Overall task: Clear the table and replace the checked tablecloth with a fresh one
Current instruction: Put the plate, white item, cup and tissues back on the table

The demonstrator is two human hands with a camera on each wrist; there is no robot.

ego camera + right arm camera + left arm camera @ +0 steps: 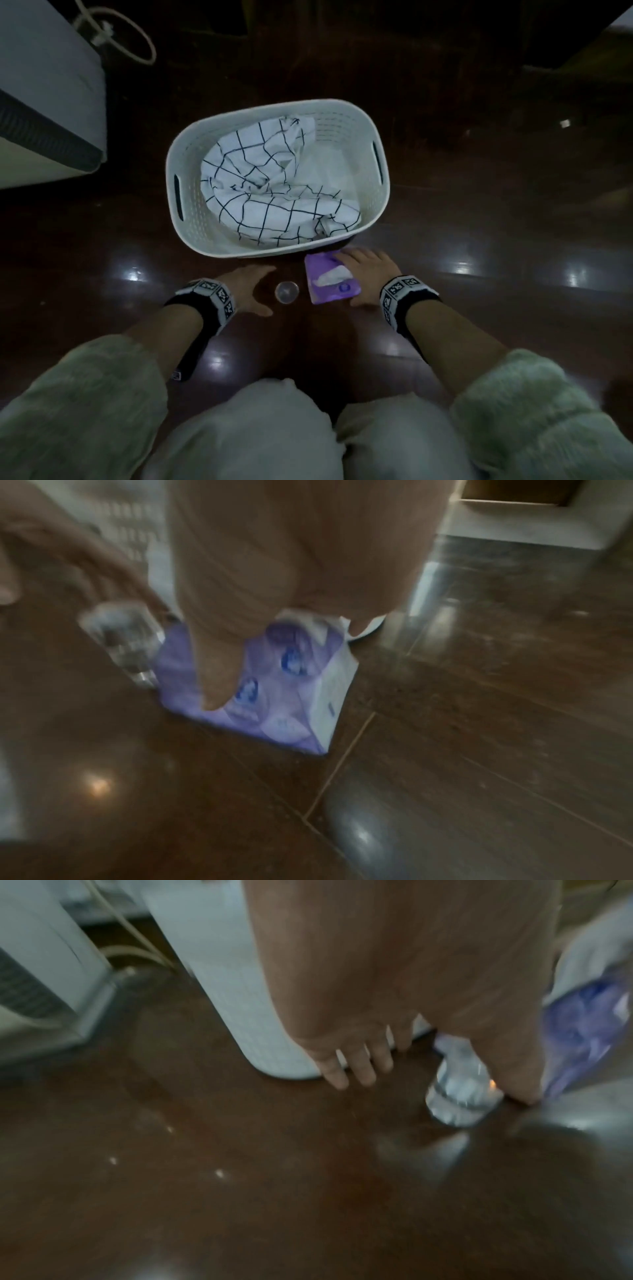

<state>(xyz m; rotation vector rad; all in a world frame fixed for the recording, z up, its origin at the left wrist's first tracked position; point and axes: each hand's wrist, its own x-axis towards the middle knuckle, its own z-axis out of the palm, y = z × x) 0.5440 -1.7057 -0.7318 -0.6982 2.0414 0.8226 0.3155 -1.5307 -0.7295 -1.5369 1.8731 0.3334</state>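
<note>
A white plastic laundry basket (212, 126) stands on the dark wooden floor and holds the crumpled checked tablecloth (267, 192) on top of a plain white cloth (329, 171). In front of the basket a small clear glass (287, 292) stands upright beside a purple tissue pack (334, 282). My left hand (265, 290) is spread around the glass's left side, with fingers (363, 1069) and thumb apart from the glass (459, 1093). My right hand (356, 277) spans the tissue pack (291, 704), fingers over its far end and thumb (219, 685) on its near part.
A white appliance or bed edge (44, 102) stands at the far left with a looped cable (130, 37) behind it. My knees (274, 428) are close below the hands. Glossy floor lies to both sides of the basket.
</note>
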